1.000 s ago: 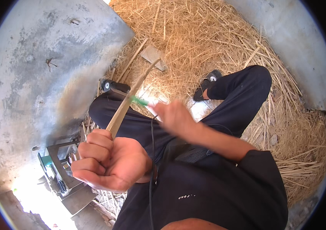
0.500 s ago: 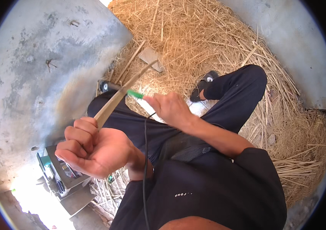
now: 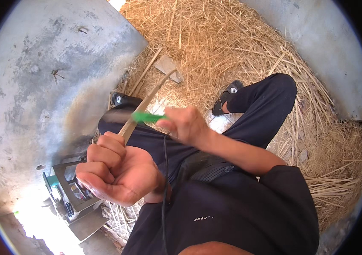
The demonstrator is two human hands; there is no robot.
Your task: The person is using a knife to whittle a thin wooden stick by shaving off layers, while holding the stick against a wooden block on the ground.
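Note:
My left hand (image 3: 121, 174) is closed in a fist, palm side up, around the lower end of a pale wooden strip (image 3: 148, 98). The strip slants away up and to the right, tapering to a slightly crooked tip. My right hand (image 3: 186, 124) grips a green-handled knife (image 3: 149, 117). Its handle crosses in front of the strip, just above my left fist. To the left of the handle the blade shows only as a brownish smear, so whether its edge touches the wood cannot be made out.
Straw and thin shavings (image 3: 215, 42) cover the floor around my feet. A flat stone piece (image 3: 167, 66) lies beyond the strip. Worn plaster walls (image 3: 62, 55) stand left and right. At lower left is a small open box (image 3: 72, 187) holding items. A dark cord (image 3: 164, 178) hangs down my front.
The knife has moved left and a little down across the strip with my right hand. My left hand and the strip have shifted slightly right.

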